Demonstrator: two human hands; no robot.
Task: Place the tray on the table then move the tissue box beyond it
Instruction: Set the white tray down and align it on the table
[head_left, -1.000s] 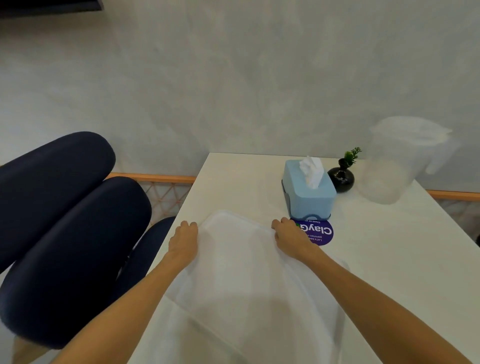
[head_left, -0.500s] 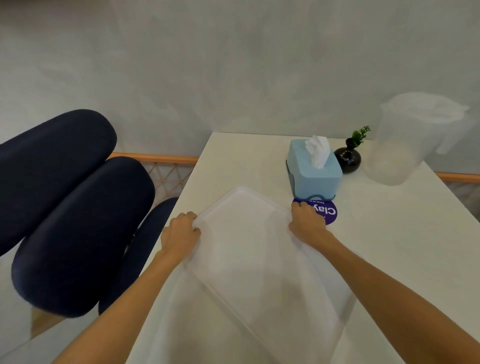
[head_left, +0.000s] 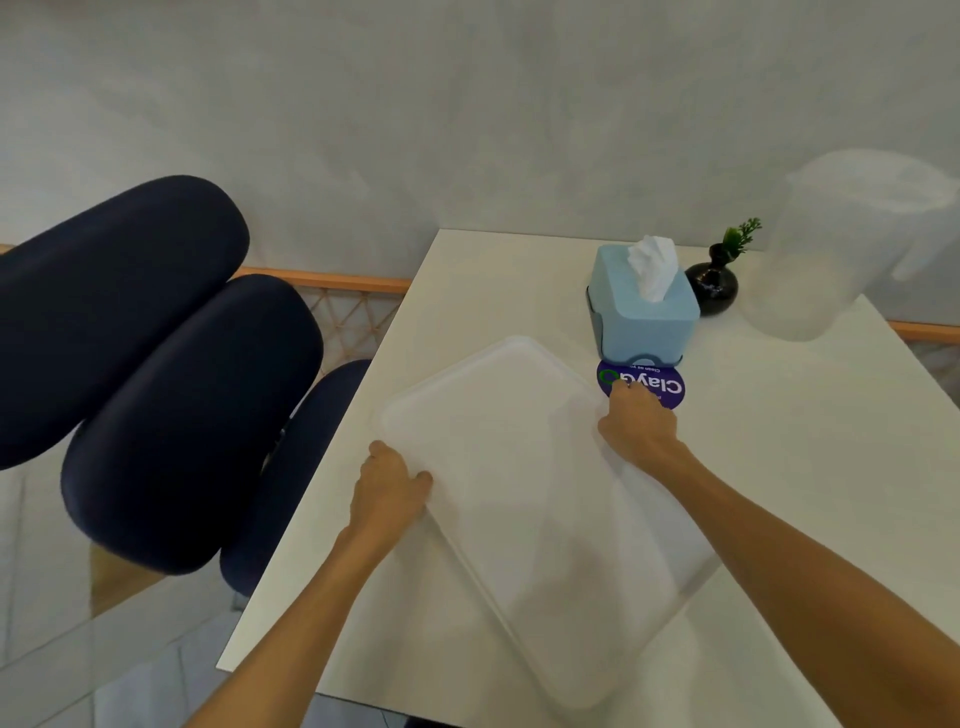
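Note:
A large white plastic tray (head_left: 524, 467) lies turned at an angle over the white table (head_left: 810, 467); whether it rests flat I cannot tell. My left hand (head_left: 387, 486) grips its left rim. My right hand (head_left: 636, 428) grips its right rim, near the far corner. The light blue tissue box (head_left: 641, 317), with a white tissue sticking out of the top, stands just past the tray's far right corner, a short gap from my right hand.
A round purple sticker (head_left: 654, 387) lies between the tissue box and my right hand. A small black vase (head_left: 714, 288) with a green sprig stands behind the box. A clear plastic jug (head_left: 841, 249) is at the far right. Dark blue padded chairs (head_left: 171, 395) flank the table's left edge.
Both hands have carried the tray forward over the table toward the tissue box. My left hand has slid back along the left rim, and the view has shifted.

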